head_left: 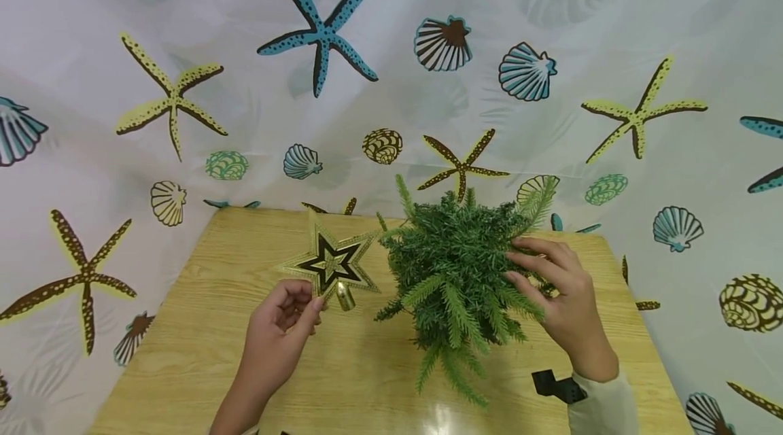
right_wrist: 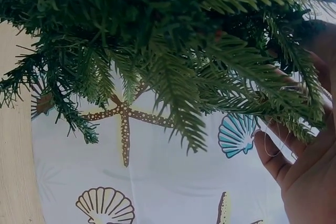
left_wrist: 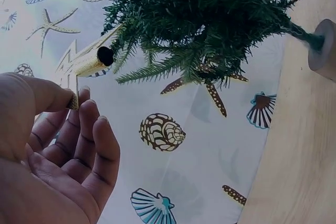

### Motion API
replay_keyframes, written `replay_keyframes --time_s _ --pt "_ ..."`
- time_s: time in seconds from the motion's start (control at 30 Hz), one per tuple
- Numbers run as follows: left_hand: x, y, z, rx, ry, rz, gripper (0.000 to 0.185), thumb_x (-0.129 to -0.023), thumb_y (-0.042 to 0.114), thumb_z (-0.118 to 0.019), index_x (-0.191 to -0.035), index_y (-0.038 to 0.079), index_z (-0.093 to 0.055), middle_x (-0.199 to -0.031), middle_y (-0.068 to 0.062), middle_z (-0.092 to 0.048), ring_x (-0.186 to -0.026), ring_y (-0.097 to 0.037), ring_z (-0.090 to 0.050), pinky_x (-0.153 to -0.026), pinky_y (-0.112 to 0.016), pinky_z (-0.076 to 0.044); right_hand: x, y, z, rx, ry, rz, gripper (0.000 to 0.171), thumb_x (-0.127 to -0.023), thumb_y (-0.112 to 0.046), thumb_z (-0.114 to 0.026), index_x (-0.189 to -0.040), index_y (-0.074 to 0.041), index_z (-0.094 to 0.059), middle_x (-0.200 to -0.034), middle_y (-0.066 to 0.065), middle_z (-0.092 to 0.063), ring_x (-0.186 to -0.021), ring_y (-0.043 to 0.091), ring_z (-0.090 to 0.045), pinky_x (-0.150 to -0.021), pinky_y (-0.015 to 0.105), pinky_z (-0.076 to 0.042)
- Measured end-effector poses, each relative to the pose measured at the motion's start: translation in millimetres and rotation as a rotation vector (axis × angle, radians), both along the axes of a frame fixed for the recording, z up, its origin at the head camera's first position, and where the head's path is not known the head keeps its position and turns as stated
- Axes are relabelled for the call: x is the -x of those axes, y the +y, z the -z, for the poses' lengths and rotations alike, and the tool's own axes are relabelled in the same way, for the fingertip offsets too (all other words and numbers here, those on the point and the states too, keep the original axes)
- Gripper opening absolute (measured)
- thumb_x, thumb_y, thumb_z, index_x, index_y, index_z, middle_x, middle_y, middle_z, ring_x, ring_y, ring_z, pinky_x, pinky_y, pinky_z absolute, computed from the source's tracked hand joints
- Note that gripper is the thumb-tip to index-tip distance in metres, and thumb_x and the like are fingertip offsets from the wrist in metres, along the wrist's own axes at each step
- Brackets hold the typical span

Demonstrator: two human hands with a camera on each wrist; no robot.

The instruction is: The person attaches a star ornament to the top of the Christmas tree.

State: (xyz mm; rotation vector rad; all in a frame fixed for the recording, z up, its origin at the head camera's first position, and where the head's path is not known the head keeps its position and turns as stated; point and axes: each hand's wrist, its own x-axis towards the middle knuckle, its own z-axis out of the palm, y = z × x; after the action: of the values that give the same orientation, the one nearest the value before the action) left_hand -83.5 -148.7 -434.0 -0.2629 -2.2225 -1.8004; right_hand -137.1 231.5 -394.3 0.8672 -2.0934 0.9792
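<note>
Plainly, the left hand pinched the star by a lower point between thumb and fingertips, its gold socket tube just beyond them. It looked light, thin and easily bent, best gripped at the tube. Farther right, the right hand rested loosely curved fingers among the tree branches, springy and soft. No writing showed.
</note>
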Motion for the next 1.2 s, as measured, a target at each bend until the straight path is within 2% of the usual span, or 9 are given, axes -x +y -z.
replay_keyframes --time_s 0.1,0.23,0.4,0.63,0.77,0.87,1.0,1.2 --pt "-1.3 6 -15.7 -0.006 0.016 -0.021 0.013 -0.092 0.0 -0.06 -0.105 -0.002 -0.056 -0.09 -0.01 -0.062 -0.071 -0.024 -0.06 -0.058 -0.03 -0.053 -0.6 0 -0.3 -0.008 -0.006 0.005 0.028 -0.089 -0.028 -0.069 -0.105 -0.006 -0.073 -0.12 0.011 -0.062 -0.106 0.031 -0.056 -0.094 0.037 -0.038" --pt "-3.1 15 -37.5 0.004 0.073 -0.009 0.013 -0.092 -0.005 -0.058 -0.104 -0.007 -0.054 -0.089 -0.014 -0.06 -0.07 -0.026 -0.059 -0.058 -0.028 -0.053 -1.1 0 -0.6 -0.019 -0.001 0.01 0.031 -0.092 -0.033 -0.064 -0.105 -0.006 -0.073 -0.119 0.013 -0.062 -0.107 0.031 -0.055 -0.094 0.038 -0.038" --pt "0.4 27 -52.7 -0.023 0.107 0.016 0.013 -0.091 -0.006 -0.059 -0.104 -0.007 -0.054 -0.09 -0.015 -0.058 -0.071 -0.02 -0.059 -0.059 -0.027 -0.053 -1.5 1 -0.7 -0.027 0.0 0.014 0.031 -0.093 -0.033 -0.064 -0.104 -0.006 -0.073 -0.118 0.016 -0.062 -0.108 0.031 -0.056 -0.094 0.04 -0.038" --pt "11.8 43 -65.1 -0.036 0.164 0.047 0.011 -0.091 -0.006 -0.059 -0.101 -0.007 -0.056 -0.091 -0.012 -0.057 -0.074 -0.016 -0.06 -0.057 -0.027 -0.052 -0.5 1 0.7 -0.033 0.003 0.025 0.031 -0.093 -0.034 -0.063 -0.105 -0.008 -0.073 -0.121 0.01 -0.061 -0.108 0.03 -0.056 -0.093 0.041 -0.039" --pt "22.2 47 -55.3 -0.065 0.186 0.065 0.011 -0.092 -0.001 -0.061 -0.103 -0.003 -0.057 -0.094 -0.009 -0.058 -0.075 -0.018 -0.061 -0.057 -0.028 -0.052 0.1 1 2.8 -0.024 -0.003 0.02 0.03 -0.092 -0.034 -0.064 -0.105 -0.008 -0.073 -0.12 0.012 -0.061 -0.109 0.031 -0.055 -0.092 0.039 -0.039" --pt "25.2 52 -55.8 -0.067 0.192 0.076 0.012 -0.092 0.0 -0.061 -0.103 -0.001 -0.058 -0.095 -0.008 -0.058 -0.076 -0.019 -0.062 -0.058 -0.026 -0.052 0.0 1 4.0 -0.015 -0.006 0.018 0.029 -0.091 -0.032 -0.066 -0.104 -0.008 -0.074 -0.119 0.015 -0.061 -0.108 0.032 -0.055 -0.091 0.039 -0.04" --pt "20.9 61 -73.8 -0.063 0.174 0.083 0.01 -0.091 -0.004 -0.06 -0.1 -0.005 -0.057 -0.096 -0.011 -0.057 -0.076 -0.018 -0.062 -0.059 -0.027 -0.052 0.4 1 4.6 -0.005 -0.004 0.011 0.025 -0.089 -0.027 -0.069 -0.104 -0.007 -0.074 -0.119 0.016 -0.061 -0.108 0.032 -0.055 -0.09 0.039 -0.04" --pt "24.3 69 -82.9 -0.046 0.187 0.082 0.011 -0.091 -0.004 -0.061 -0.101 -0.005 -0.058 -0.094 -0.011 -0.059 -0.074 -0.019 -0.062 -0.058 -0.026 -0.052 1.5 2 6.6 0.004 -0.001 0.007 0.022 -0.085 -0.02 -0.073 -0.103 -0.006 -0.073 -0.12 0.012 -0.061 -0.107 0.033 -0.055 -0.091 0.038 -0.04"
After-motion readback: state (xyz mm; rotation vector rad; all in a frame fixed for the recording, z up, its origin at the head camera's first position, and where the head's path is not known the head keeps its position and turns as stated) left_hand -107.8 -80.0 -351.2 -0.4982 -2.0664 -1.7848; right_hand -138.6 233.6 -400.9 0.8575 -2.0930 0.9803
